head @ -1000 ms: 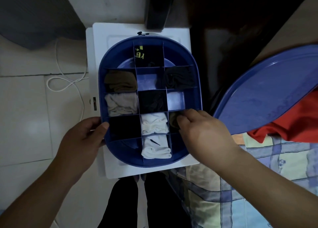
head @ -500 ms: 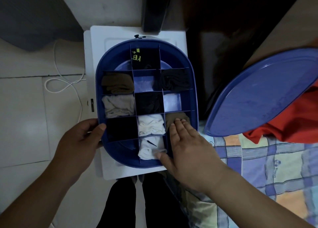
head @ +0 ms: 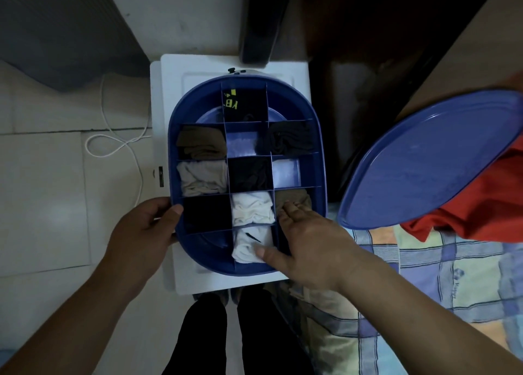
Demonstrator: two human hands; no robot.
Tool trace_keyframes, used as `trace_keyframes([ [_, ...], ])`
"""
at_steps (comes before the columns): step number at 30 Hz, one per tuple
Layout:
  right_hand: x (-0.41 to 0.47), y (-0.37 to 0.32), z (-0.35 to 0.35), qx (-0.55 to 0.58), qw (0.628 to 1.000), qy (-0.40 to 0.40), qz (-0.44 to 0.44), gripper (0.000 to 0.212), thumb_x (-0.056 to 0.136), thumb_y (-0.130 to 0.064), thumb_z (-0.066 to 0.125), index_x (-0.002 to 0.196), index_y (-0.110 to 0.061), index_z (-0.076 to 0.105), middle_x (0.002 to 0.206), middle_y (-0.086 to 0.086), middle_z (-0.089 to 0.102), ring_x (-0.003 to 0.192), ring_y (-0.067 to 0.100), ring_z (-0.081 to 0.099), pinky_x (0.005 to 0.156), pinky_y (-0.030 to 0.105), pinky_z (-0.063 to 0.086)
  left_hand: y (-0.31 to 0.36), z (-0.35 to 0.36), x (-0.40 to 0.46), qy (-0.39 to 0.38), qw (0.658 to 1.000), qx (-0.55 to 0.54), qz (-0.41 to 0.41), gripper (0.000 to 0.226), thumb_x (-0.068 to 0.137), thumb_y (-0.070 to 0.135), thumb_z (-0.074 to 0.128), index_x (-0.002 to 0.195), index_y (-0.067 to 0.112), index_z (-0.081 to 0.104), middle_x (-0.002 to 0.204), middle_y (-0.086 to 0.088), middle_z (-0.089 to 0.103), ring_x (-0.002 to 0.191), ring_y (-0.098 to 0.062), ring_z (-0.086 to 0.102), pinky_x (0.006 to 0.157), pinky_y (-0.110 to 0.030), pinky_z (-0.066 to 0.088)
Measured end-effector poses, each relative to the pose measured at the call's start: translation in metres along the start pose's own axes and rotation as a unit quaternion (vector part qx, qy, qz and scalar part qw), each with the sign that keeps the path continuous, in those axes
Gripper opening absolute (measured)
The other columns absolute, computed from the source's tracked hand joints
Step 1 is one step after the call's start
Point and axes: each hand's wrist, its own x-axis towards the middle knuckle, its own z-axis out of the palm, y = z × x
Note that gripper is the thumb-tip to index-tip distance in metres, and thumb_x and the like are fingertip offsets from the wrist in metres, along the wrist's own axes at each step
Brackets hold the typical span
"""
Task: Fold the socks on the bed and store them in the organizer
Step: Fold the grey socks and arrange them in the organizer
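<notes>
Right hand (head: 308, 239) lies flat, fingers straight, pressing down on an olive-brown sock (head: 294, 200) in the right-side compartment of the blue organizer (head: 319, 159), thumb stretched out onto a white sock (head: 250, 243) in the nearest middle cell. Left hand (head: 141, 230) grips the organizer's left rim, thumb hooked over the edge, fingers curled beneath. More folded socks fill the grid: another white pair (head: 252, 207) just beyond the thumb, a grey one (head: 202, 178) and a brown one (head: 201, 144) on the left, dark ones in the middle and right cells. Organizer sits on a white stand (head: 181, 72) beside the bed. Over on the right, its blue lid (head: 424, 159) rests tilted on the checked bedsheet (head: 452, 275), touching a red garment (head: 486, 202). White cable (head: 113, 145) loops on the tiled floor to the left.
</notes>
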Motion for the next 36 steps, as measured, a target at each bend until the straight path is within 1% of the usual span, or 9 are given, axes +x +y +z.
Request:
trace_keyframes([
  [6, -0.012, -0.002, 0.011, -0.047, 0.995, 0.081, -0.031, 0.082, 0.096, -0.059, 0.032, 0.154, -0.007, 0.008, 0.162, 0.013, 0.009, 0.150, 0.025, 0.007, 0.121, 0.031, 0.001, 0.008, 0.004, -0.002, 0.000, 1.000, 0.008, -0.002, 0.032, 0.095, 0.024, 0.057, 0.078, 0.045, 0.073, 0.085, 0.013, 0.075, 0.076, -0.006, 0.072, 0.061, -0.014, 0.055],
  [8, -0.021, -0.003, 0.002, -0.035, 0.993, 0.107, -0.043, 0.075, 0.096, -0.052, 0.039, 0.153, -0.008, 0.019, 0.160, 0.014, 0.020, 0.148, 0.029, 0.018, 0.121, 0.033, 0.011, 0.008, 0.004, -0.003, 0.009, 1.000, 0.027, -0.005, 0.030, 0.096, 0.026, 0.056, 0.079, 0.044, 0.072, 0.085, 0.012, 0.075, 0.077, -0.009, 0.072, 0.062, -0.018, 0.057],
  [10, -0.035, 0.003, -0.016, -0.016, 0.982, 0.178, -0.056, 0.064, 0.092, -0.044, 0.051, 0.145, -0.008, 0.040, 0.149, 0.015, 0.040, 0.136, 0.033, 0.039, 0.112, 0.039, 0.035, 0.007, 0.003, -0.003, 0.020, 0.998, 0.059, -0.009, 0.029, 0.096, 0.028, 0.055, 0.080, 0.047, 0.070, 0.086, 0.008, 0.075, 0.081, -0.014, 0.072, 0.071, -0.030, 0.059],
  [11, -0.043, 0.010, -0.027, -0.005, 0.972, 0.231, -0.050, 0.058, 0.089, -0.039, 0.057, 0.138, -0.008, 0.049, 0.139, 0.015, 0.049, 0.126, 0.035, 0.047, 0.103, 0.040, 0.045, 0.008, 0.004, -0.003, 0.024, 0.997, 0.079, -0.009, 0.025, 0.096, 0.031, 0.054, 0.085, 0.047, 0.068, 0.090, 0.007, 0.074, 0.084, -0.018, 0.070, 0.079, -0.038, 0.058],
  [13, -0.058, 0.033, -0.054, -0.002, 0.940, 0.341, -0.009, 0.050, 0.084, -0.029, 0.062, 0.127, -0.006, 0.056, 0.125, 0.017, 0.054, 0.111, 0.037, 0.053, 0.087, 0.043, 0.051, 0.010, 0.008, -0.004, 0.026, 0.992, 0.126, 0.001, 0.015, 0.097, 0.034, 0.050, 0.098, 0.040, 0.064, 0.098, 0.003, 0.070, 0.089, -0.021, 0.066, 0.086, -0.045, 0.054],
  [17, -0.081, 0.090, -0.109, -0.080, 0.872, 0.473, 0.098, 0.054, 0.080, -0.021, 0.066, 0.128, 0.000, 0.054, 0.122, 0.027, 0.051, 0.109, 0.045, 0.049, 0.093, 0.047, 0.041, 0.018, 0.023, -0.007, 0.047, 0.983, 0.174, 0.012, 0.007, 0.097, 0.035, 0.048, 0.100, 0.032, 0.053, 0.094, 0.002, 0.060, 0.087, -0.024, 0.058, 0.079, -0.039, 0.046],
  [25, -0.084, 0.130, -0.126, -0.188, 0.882, 0.406, 0.146, 0.061, 0.069, -0.025, 0.074, 0.120, 0.001, 0.054, 0.115, 0.027, 0.052, 0.104, 0.046, 0.048, 0.082, 0.051, 0.041, 0.019, 0.033, -0.002, 0.021, 0.981, 0.192, -0.018, 0.019, 0.095, 0.028, 0.055, 0.111, 0.020, 0.051, 0.098, 0.000, 0.059, 0.086, -0.019, 0.056, 0.067, -0.030, 0.042],
  [31, -0.087, 0.132, -0.134, -0.243, 0.875, 0.404, 0.112, 0.036, 0.071, -0.023, 0.072, 0.098, -0.001, 0.061, 0.095, 0.024, 0.048, 0.085, 0.040, 0.045, 0.064, 0.043, 0.035, 0.013, 0.030, 0.004, 0.024, 0.978, 0.208, -0.014, 0.011, 0.095, 0.028, 0.054, 0.103, 0.022, 0.050, 0.089, 0.006, 0.058, 0.079, -0.013, 0.056, 0.063, -0.027, 0.042],
  [36, -0.096, 0.129, -0.157, -0.215, 0.949, 0.226, 0.042, 0.027, 0.067, -0.031, 0.076, 0.077, -0.023, 0.052, 0.069, -0.001, 0.050, 0.073, 0.032, 0.059, 0.065, 0.036, 0.039, 0.010, 0.029, 0.004, 0.014, 0.978, 0.205, -0.025, 0.014, 0.094, 0.027, 0.055, 0.105, 0.024, 0.049, 0.091, 0.006, 0.057, 0.081, -0.014, 0.055, 0.064, -0.028, 0.042],
])
